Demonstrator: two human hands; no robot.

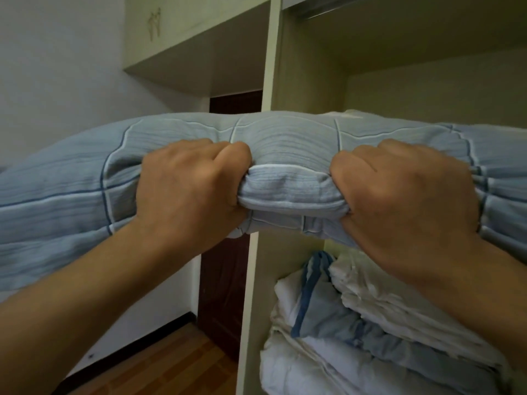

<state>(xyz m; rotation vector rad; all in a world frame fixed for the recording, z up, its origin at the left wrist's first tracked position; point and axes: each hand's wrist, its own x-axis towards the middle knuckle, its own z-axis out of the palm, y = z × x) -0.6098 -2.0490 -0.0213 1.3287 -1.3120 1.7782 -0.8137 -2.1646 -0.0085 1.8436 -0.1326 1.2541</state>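
Note:
A light blue folded quilt [285, 138] with dark blue and white check lines stretches across the middle of the view, held up at chest height in front of an open wardrobe. My left hand [188, 189] grips a bunched fold at its near edge, fingers curled into the cloth. My right hand [405, 189] grips the same bunched fold a little to the right. The quilt's right part lies inside the wardrobe opening at the height of a shelf, which it hides. Its left part hangs free outside.
The cream wardrobe has a vertical side panel [269, 52] and an upper shelf [427, 38]. Below the quilt, a pile of white and blue bedding [356, 323] fills the lower compartment. A dark door [225, 295], white wall and wooden floor [171, 366] lie to the left.

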